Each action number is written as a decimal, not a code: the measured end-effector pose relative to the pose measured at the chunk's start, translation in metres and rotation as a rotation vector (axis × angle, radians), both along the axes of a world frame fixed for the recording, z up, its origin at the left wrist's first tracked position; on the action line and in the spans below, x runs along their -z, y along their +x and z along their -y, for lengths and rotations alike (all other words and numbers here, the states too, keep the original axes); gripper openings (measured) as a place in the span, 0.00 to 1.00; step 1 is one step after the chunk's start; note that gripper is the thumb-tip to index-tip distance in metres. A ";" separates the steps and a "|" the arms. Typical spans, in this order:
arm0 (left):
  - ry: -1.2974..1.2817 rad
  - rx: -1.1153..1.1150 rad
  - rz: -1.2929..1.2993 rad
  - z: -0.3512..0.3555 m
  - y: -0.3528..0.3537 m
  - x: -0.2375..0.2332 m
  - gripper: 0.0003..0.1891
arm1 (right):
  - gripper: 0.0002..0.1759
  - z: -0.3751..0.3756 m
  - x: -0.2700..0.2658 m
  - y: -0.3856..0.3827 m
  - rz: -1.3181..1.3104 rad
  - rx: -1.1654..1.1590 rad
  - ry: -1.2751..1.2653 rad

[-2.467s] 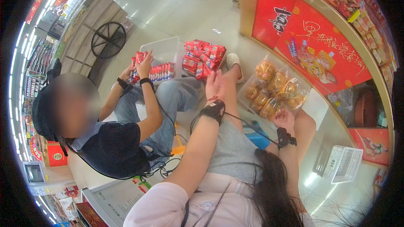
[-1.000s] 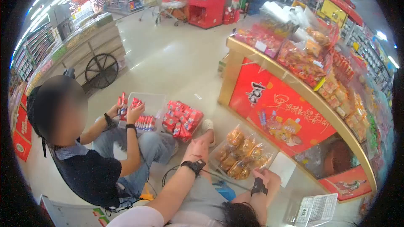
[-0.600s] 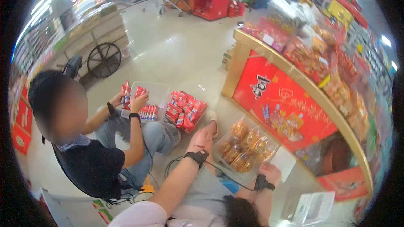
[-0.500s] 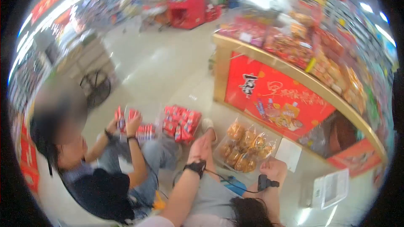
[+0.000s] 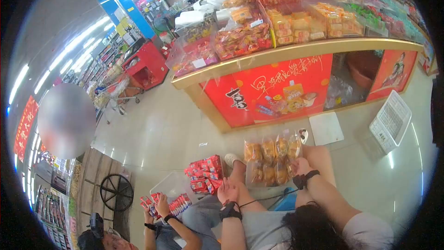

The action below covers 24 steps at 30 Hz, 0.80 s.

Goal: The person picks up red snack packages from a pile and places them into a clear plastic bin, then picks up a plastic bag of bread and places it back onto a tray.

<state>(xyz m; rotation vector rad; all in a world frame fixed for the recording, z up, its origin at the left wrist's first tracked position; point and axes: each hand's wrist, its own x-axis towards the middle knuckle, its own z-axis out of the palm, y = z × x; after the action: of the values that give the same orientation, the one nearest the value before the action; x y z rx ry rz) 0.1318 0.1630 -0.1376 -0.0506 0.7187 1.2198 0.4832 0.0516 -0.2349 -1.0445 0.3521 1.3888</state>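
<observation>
My left hand [image 5: 227, 191] is beside the pile of red packets [image 5: 204, 174], its fingers stretched forward and nothing visible in them. My right hand [image 5: 301, 167] is at the right edge of a clear plastic box [image 5: 248, 183], fingers curled at its rim. In the box, round golden buns [image 5: 268, 150] lie in clear wrappers in two rows. Both my wrists wear black bands with a cable. To the left, another person's hands [image 5: 159, 207] hold small red packets over a clear bin [image 5: 163, 186] with more red packets in it.
A gold-edged display counter [image 5: 282, 58] with a red front stretches across ahead, loaded with packaged snacks. A white board [image 5: 326, 128] lies on the floor, and a white basket [image 5: 391, 122] stands to the right. A wooden cart with a black wheel [image 5: 116, 192] is at left.
The view has swung to the right and steadied. My right hand has moved up to the box's right edge. The other person still handles red packets.
</observation>
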 end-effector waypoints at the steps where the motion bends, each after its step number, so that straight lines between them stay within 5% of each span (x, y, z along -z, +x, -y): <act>1: 0.041 0.029 -0.012 0.001 -0.001 0.000 0.23 | 0.06 -0.002 0.006 0.002 0.023 -0.034 0.042; 5: 0.043 0.009 -0.017 -0.004 0.001 0.015 0.22 | 0.09 0.007 0.004 0.011 0.000 -0.192 0.215; 6: 0.047 0.017 0.012 -0.002 0.002 0.012 0.19 | 0.09 0.005 -0.024 -0.001 0.035 -0.032 -0.006; 9: 0.096 0.089 0.067 -0.004 -0.001 0.024 0.17 | 0.07 0.005 0.009 0.010 -0.050 -0.096 0.233; 11: -0.002 0.030 0.064 -0.003 0.007 0.008 0.18 | 0.07 0.005 -0.041 -0.006 0.126 -0.042 0.015; 15: -0.054 -0.029 0.039 -0.002 0.014 -0.007 0.24 | 0.09 0.002 0.007 0.011 -0.042 -0.049 0.082; 16: -0.028 -0.015 0.025 -0.005 0.014 0.002 0.25 | 0.08 0.004 0.007 0.006 0.230 -0.126 0.131; 17: 0.020 0.004 0.033 -0.006 0.013 0.013 0.24 | 0.05 -0.002 -0.032 0.002 -0.008 -0.036 -0.056; 18: 0.067 0.024 0.038 -0.007 0.012 0.021 0.24 | 0.02 0.001 -0.010 0.011 0.019 -0.169 0.199; 19: 0.114 0.045 0.038 -0.009 0.014 0.026 0.24 | 0.12 -0.002 -0.019 0.013 -0.091 -0.105 -0.018; 23: 0.191 0.037 0.054 -0.009 0.017 0.015 0.15 | 0.07 -0.006 -0.039 0.005 0.046 -0.058 -0.170; 24: 0.192 0.032 0.032 -0.007 0.015 0.013 0.15 | 0.08 0.001 -0.021 0.015 0.317 -0.314 0.040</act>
<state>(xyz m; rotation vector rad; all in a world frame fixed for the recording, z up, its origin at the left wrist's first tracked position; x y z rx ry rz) 0.1471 0.1699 -0.1511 0.0990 0.5699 1.2493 0.4982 0.0507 -0.2136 -1.3032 -0.0763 1.4679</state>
